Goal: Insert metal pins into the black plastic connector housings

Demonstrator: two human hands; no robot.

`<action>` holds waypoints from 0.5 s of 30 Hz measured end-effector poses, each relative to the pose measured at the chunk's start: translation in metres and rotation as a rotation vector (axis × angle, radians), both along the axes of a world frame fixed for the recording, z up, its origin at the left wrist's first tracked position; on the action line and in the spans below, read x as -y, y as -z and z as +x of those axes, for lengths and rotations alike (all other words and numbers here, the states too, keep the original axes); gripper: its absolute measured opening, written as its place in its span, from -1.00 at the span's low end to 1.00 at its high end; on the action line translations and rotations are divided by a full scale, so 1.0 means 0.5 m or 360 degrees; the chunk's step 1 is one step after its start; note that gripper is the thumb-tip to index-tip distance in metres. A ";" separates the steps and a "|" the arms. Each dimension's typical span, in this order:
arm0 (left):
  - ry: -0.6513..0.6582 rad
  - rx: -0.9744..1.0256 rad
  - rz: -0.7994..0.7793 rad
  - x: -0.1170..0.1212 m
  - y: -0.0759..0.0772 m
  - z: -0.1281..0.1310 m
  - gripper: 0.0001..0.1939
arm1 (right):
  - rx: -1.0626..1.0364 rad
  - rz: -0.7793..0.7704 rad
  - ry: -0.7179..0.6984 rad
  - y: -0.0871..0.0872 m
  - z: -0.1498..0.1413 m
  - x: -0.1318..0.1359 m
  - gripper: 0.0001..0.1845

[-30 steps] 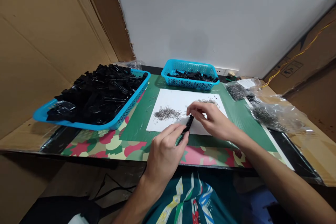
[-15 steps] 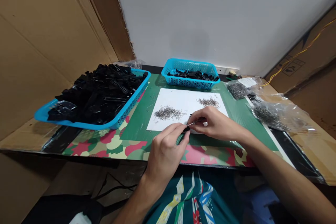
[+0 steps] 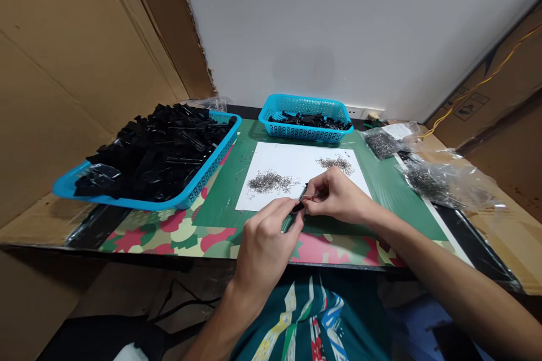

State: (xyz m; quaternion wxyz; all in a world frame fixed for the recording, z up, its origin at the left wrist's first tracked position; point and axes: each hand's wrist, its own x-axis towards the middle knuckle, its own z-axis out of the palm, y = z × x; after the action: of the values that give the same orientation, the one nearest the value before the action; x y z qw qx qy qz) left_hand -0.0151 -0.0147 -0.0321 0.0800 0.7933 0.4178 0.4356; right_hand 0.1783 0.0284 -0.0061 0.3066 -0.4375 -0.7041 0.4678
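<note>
Pale wall (image 3: 339, 22) and brown cardboard enclose a bench (image 3: 101, 225) spread with a camouflage-patterned cover and a green mat (image 3: 220, 192). On the right-hand cardboard (image 3: 486, 141) are printed handling symbols; a white label (image 3: 398, 131) lies on one clear bag (image 3: 383, 145), its writing too small to read. Near the bench's front edge, over the mat and the near edge of a white sheet (image 3: 288, 157), a small black part (image 3: 298, 206) sits between the hands. Its long axis slants from the left fingers away and slightly to the right, though much of it is covered. The left hand (image 3: 266, 237) has its grip closed on the part's near end. The right hand (image 3: 339, 194) pinches a thin metal piece (image 3: 311, 196), lying roughly crosswise, its tip at the part. Two heaps of tiny wire pieces (image 3: 271, 181) rest on the sheet, one beyond each hand.
</note>
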 end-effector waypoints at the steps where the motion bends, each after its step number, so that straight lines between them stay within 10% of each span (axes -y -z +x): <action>1: -0.0005 0.0000 0.0001 0.000 0.000 0.000 -0.82 | -0.0006 0.0000 0.0012 0.001 -0.001 0.000 -0.91; 15: 0.0019 -0.0033 0.0002 0.000 0.007 -0.001 -0.82 | 0.0035 0.0069 -0.0066 -0.005 0.001 0.004 -0.88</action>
State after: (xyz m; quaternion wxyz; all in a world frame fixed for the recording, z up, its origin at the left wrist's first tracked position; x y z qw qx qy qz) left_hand -0.0156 -0.0149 -0.0354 0.0776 0.8004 0.4136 0.4270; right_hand 0.1789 0.0265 -0.0036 0.2985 -0.4213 -0.7264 0.4537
